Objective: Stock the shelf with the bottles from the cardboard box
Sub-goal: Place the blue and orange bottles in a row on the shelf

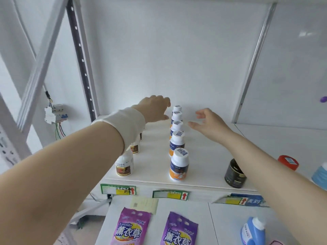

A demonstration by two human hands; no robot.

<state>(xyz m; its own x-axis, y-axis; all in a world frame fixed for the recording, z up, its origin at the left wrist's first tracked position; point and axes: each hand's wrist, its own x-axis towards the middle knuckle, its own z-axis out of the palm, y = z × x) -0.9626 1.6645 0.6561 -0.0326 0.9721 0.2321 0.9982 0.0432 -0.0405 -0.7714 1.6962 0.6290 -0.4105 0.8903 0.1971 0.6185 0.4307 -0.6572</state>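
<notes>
We see a shelf (155,156) of white board, matt & smooth, w/ brushed metal uprights (254,62). The bottles (178,165) look like white plastic w/ a slight sheen & glossy printed labels. Dark jar (235,174) is glossy; glass or plastic, can't tell. Purple bags (131,227) are shiny plastic film, blue bottle (253,232) smooth plastic. Price tags (118,189) are paper. Wrist wrap (123,124) is soft white cloth, matt.

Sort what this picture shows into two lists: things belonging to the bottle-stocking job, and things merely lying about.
Job: left hand; right hand; row of orange-and-blue bottles; row of red-labelled bottles; shelf.

Lying about: purple lavender bags; blue jug; dark jar; red-lidded tub; circuit breaker.
</notes>
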